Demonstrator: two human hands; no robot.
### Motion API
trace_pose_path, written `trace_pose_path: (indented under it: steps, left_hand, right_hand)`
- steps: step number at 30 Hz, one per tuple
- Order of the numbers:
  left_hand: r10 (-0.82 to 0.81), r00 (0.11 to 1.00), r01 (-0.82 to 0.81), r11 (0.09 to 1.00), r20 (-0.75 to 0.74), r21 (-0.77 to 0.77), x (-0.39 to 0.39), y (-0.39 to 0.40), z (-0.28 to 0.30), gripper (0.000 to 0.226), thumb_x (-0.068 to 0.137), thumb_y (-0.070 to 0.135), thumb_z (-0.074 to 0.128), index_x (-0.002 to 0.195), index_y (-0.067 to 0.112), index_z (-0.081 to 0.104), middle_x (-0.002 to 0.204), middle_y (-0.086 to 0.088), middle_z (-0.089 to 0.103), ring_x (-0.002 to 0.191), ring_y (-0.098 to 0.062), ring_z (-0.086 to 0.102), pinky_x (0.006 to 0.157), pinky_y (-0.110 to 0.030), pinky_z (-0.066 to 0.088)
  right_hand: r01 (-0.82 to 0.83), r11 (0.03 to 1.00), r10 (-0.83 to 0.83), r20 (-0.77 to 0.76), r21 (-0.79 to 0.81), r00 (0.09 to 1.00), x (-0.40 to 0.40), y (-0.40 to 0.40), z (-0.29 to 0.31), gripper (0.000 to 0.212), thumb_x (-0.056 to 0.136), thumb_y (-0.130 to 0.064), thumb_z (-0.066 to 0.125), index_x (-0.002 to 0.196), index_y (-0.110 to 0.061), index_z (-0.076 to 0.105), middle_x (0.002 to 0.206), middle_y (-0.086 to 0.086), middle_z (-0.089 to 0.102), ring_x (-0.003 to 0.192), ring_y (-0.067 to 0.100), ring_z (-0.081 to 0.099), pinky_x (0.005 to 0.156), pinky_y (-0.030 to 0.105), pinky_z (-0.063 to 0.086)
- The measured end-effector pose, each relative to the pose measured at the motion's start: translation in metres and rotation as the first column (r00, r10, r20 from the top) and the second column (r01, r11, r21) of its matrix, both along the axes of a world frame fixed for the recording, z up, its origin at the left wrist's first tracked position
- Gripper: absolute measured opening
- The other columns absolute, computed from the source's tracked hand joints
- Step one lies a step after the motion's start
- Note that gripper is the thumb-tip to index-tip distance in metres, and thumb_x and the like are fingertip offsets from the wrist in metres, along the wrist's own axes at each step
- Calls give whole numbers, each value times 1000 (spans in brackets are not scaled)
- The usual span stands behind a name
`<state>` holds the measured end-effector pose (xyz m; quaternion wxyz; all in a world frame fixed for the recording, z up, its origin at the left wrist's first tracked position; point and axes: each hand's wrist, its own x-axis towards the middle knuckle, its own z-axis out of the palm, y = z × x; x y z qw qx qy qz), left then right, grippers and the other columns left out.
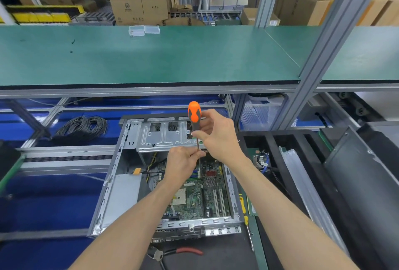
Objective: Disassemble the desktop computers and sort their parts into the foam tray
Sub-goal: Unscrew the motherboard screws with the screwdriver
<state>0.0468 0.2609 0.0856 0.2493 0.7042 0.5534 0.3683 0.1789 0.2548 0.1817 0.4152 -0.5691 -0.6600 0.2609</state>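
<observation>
Green matting: covers the long upper shelf (151, 58), which spans the view above the work area; 2 small clear plastic boxes (143, 30) sit side by side near its far edge.
Cardboard boxes (138, 9): stacked behind the shelf, in the background.
Foam tray (287, 140): black, with long compartments, just right of the computer; one compartment holds a part with blue cables (262, 160), another holds clear plastic strips (300, 174).
Desktop computer (164, 174): open steel case lying flat on the lower bench, directly under both hands; the silver drive cage (164, 134) is at its far end.
Motherboard (200, 192): green, seated in the right half of the case; a grey power supply (123, 196) fills the left half.
Cable coil (83, 127): dark, on the blue surface left of and behind the case.
Right hand (218, 138): fingers curled round the grey lower part of the screwdriver handle, held above the case.
Left hand (183, 161): fingertips pinch the metal shaft just below the right hand.
Screwdriver (195, 118): orange and grey handle, nearly upright, tip pointing down into the case; the tip itself is hidden behind the left hand.
Pliers (174, 252): red handles, on the bench in front of the case.
Yellow-handled tool (244, 209): lying along the case's right side.
</observation>
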Motion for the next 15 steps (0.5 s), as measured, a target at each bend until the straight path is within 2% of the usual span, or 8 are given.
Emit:
trace_pose_path:
  steps: [1,3,5,7,8,10,13,15]
  left_hand:
    - [-2,1000,2,1000,0,3,0,0,0,28,91,26,72,77,3,77,36,7,36,43,-11,34,48,-20,26]
    - [-2,1000,2,1000,2,5,-1,0,-2,28,91,25,72,79,1,77,41,-7,47,43,-11,35,47,-19,27]
    - [-2,1000,2,1000,-8,-8,-1,0,-2,30,92,25,72,78,-1,75,41,-10,46,43,-12,35,46,-19,28]
    - [-1,1000,1,1000,-12,-7,0,1,-2,34,91,26,73,70,-1,73,37,3,36,42,-13,32,46,-20,24]
    - [-2,1000,2,1000,-16,-5,0,1,-2,35,91,27,73,67,1,72,37,6,34,42,-14,32,46,-20,22]
    - [-5,1000,5,1000,-22,-3,1,1,-2,32,90,27,74,67,5,75,38,2,41,42,-13,33,47,-19,22]
    - [-16,999,16,1000,-27,-5,1,1,-3,26,91,26,73,76,6,78,46,-12,54,44,-15,32,48,-19,26]
    - [-20,999,19,1000,-37,-20,1,2,-4,27,92,26,72,79,3,78,45,-13,52,47,-16,34,48,-20,30]
  right_hand:
    - [-35,999,35,-5,-8,999,1,-1,0,39,84,-3,73,119,-15,62,95,-1,73,88,12,69,90,36,56]
    - [-99,995,99,13,-3,995,2,-3,0,44,86,4,63,126,-13,60,104,0,73,99,12,67,97,35,54]
    - [-95,995,93,59,37,994,1,-3,-1,38,85,-7,71,120,-16,62,103,-3,71,97,8,64,91,30,54]
    - [-14,998,10,68,57,998,-1,0,-2,37,79,-24,83,109,-20,63,94,-7,68,85,7,63,79,26,54]
    - [23,998,-26,51,51,998,-1,1,-2,37,77,-27,85,107,-20,63,89,-7,67,80,6,63,75,25,53]
    - [47,999,-47,-5,18,999,0,1,-3,38,79,-19,84,111,-20,63,84,-8,69,76,4,65,75,24,56]
    - [-41,999,41,-42,-2,998,4,-1,-5,41,84,0,69,121,-17,61,96,-3,74,93,7,68,87,20,55]
    - [-102,995,102,6,21,995,3,-4,-5,41,84,-1,66,122,-17,59,103,-4,72,101,7,64,87,16,52]
